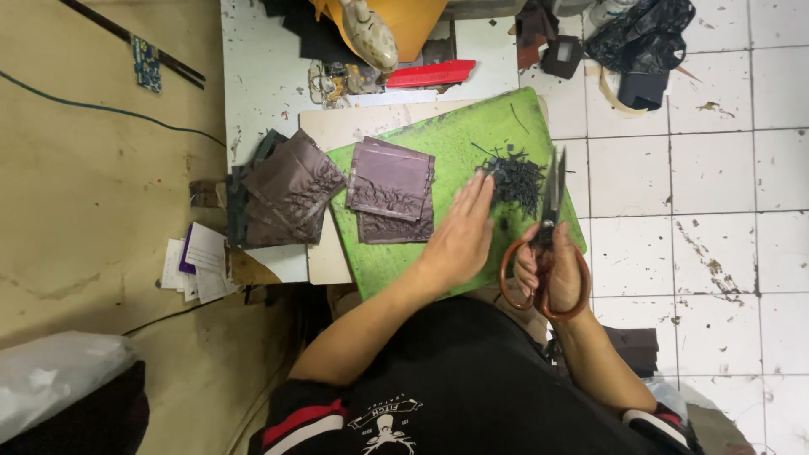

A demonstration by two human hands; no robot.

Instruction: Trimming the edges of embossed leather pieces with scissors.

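My right hand (552, 270) grips a pair of scissors (549, 211) with orange-brown handles, blades pointing away over the right edge of a green cutting board (455, 139). My left hand (462, 236) lies flat on the board, fingers together and extended, fingertips touching a heap of dark fabric scraps (516, 179). A small stack of purple-brown fabric squares (390, 190) lies on the board to the left of my left hand. A second, bigger stack of similar squares (285, 192) sits off the board further left.
A red tool (430, 74) and cluttered small items lie at the back of the white worktop (261, 76). Black bags (640, 42) rest on the white tiled floor (725, 211) at the right. Paper slips (198, 261) sit at the left.
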